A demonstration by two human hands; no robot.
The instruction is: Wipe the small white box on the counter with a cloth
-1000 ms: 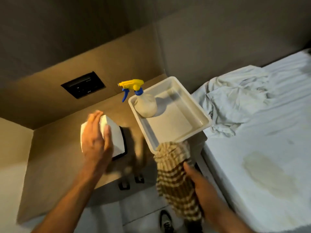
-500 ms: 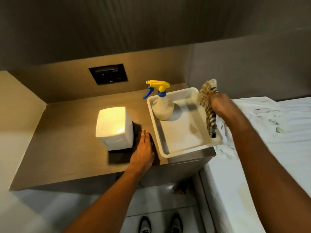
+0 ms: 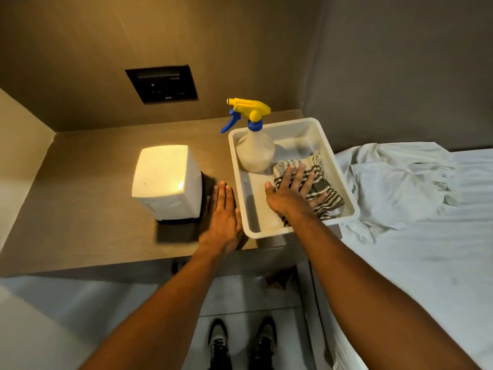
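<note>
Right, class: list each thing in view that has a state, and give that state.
small white box: upright on counter, untouched
cloth: crumpled in tray, under right hand
spray bottle: upright in tray
left hand: flat on counter, empty

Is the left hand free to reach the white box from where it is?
Probably yes: the left hand lies flat on the counter right beside the white box, empty, nothing between them.

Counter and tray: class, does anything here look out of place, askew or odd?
The white tray juts past the counter's front edge, unsupported at its near corner. The striped cloth lies crumpled in it under the flat right hand, beside the spray bottle. The small white box stands upright.
</note>
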